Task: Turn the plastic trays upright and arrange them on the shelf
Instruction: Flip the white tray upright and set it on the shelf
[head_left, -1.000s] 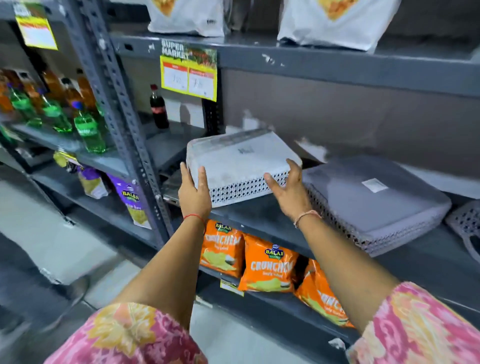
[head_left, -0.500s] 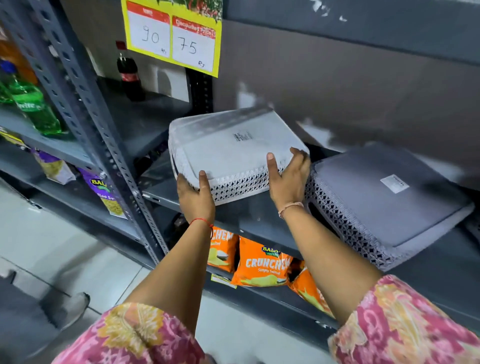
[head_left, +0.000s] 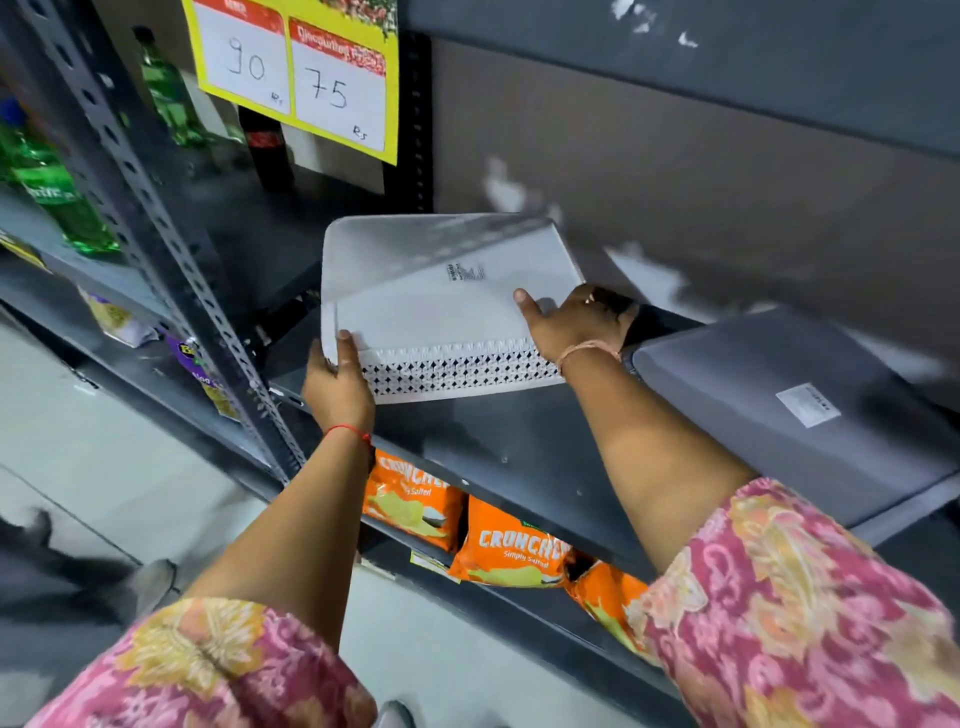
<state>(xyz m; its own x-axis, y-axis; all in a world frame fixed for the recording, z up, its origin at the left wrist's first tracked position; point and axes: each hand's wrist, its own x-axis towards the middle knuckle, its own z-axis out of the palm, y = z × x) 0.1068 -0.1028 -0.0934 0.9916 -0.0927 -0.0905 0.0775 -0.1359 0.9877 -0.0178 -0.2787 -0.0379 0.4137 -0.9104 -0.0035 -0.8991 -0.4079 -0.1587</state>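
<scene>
A white plastic tray with a lattice side wall lies upside down on the grey shelf, its flat bottom facing up and its far edge tipped up. My left hand grips its near left corner, thumb on top. My right hand holds its right end, index finger stretched over the bottom. To the right, a grey plastic tray also lies upside down on the same shelf, with a white label on it.
A perforated steel upright stands just left of the white tray. A yellow price sign hangs above. Green bottles and a cola bottle stand on the left. Orange snack bags fill the shelf below.
The view has come closer and looks more steeply down. Both hands have shifted their hold on the white tray and its near side has lifted and tilted toward me.
</scene>
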